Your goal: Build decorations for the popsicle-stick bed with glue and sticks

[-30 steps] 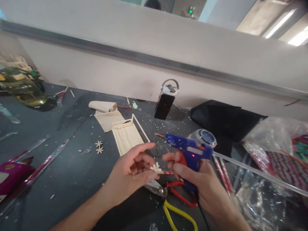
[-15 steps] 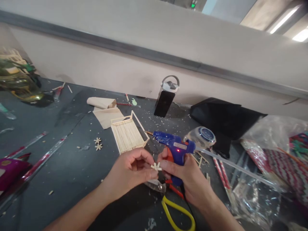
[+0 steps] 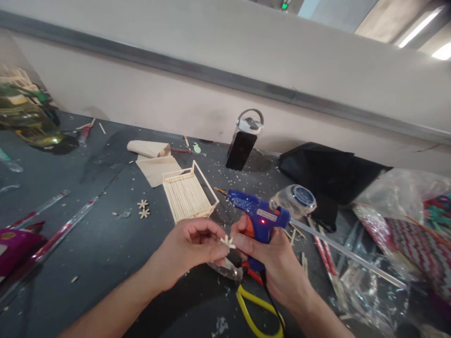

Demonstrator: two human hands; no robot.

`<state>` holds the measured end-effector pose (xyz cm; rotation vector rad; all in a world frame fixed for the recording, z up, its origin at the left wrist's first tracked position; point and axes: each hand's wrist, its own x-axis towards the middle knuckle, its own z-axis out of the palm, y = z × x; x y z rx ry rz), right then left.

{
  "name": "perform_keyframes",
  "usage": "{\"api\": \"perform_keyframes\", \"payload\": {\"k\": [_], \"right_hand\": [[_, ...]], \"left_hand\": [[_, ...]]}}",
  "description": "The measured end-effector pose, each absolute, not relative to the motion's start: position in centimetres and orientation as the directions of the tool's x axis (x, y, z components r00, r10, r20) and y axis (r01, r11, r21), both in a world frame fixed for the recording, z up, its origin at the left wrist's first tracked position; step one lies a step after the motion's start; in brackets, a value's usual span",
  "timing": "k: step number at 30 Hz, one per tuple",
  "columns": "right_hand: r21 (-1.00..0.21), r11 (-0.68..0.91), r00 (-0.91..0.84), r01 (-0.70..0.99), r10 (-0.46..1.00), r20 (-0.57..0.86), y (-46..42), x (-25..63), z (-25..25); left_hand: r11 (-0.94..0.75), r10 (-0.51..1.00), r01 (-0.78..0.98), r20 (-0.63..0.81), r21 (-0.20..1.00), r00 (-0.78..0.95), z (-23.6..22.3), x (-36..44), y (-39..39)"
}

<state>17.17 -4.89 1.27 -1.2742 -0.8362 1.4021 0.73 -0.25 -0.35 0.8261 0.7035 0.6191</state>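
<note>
Between the fingertips of my left hand (image 3: 197, 246) is a small star-shaped piece of pale wooden sticks (image 3: 228, 241). My right hand (image 3: 275, 256) is wrapped round a blue hot glue gun (image 3: 259, 211), and its thumb tip touches the star piece too. The gun's red light is lit, its nozzle points up-left, and a clear glue stick (image 3: 345, 251) juts from its back. Just beyond my hands lies a small slatted stick frame (image 3: 188, 195) with raised rails. Two similar star pieces (image 3: 143, 209) rest to its left. Below my hands are pliers (image 3: 259, 310) with a yellow handle.
A black bottle (image 3: 241, 148) stands near the wall. Brown paper (image 3: 158, 169) lies left of it. To the right are a clear round container (image 3: 294, 201), a black bag (image 3: 317, 173) and plastic packaging (image 3: 375, 291). A green bottle (image 3: 31, 122) lies far left. Crumbs dot the dark table.
The glue gun has shifted slightly right and tilted a little, its nozzle now apart from the slatted frame. The star piece has turned slightly between my fingers.
</note>
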Motion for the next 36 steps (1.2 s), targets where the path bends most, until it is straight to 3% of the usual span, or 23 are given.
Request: {"api": "perform_keyframes", "payload": {"k": [15, 23, 28, 36], "right_hand": [[-0.976, -0.162, 0.217, -0.148, 0.957, -0.192, -5.4, 16.8, 0.6], [-0.989, -0.144, 0.294, 0.042, 0.947, -0.126, -5.3, 16.3, 1.4], [-0.998, -0.065, 0.365, 0.021, 0.929, -0.053, -5.3, 15.9, 0.9], [-0.996, -0.08, 0.342, 0.042, 0.938, -0.061, -5.5, 15.9, 0.9]], "left_hand": [[0.507, 0.748, -0.18, -0.327, 0.843, 0.577, -0.3, 0.8, -0.3], [0.501, 0.755, -0.162, -0.337, 0.85, 0.563, -0.1, 0.8, -0.4], [0.495, 0.765, -0.154, -0.344, 0.855, 0.544, -0.1, 0.9, -0.4], [0.502, 0.766, -0.168, -0.346, 0.848, 0.542, -0.5, 0.9, -0.3]]}}
